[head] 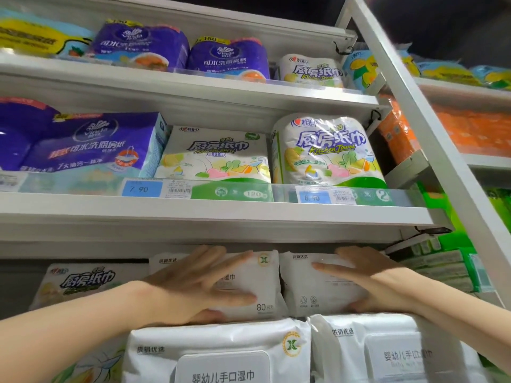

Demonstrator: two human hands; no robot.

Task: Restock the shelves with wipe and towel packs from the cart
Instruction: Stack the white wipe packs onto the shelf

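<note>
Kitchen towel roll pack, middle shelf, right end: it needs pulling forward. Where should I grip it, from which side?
I'd grip the roll pack from the front, above the clear rail, palms on its rounded flanks: it stands upright, flat pack close on its left.

The left hand (193, 286) covers most of the print on the upper left wipe pack (264, 275). The right hand (367, 280) hides the right end of the upper right wipe pack (304, 283). The bottom edge cuts the lower left wipe pack (221, 344) and the lower right wipe pack (354, 335). The yellow pack (30, 37) at top left is blurred and its text is unreadable.
</note>
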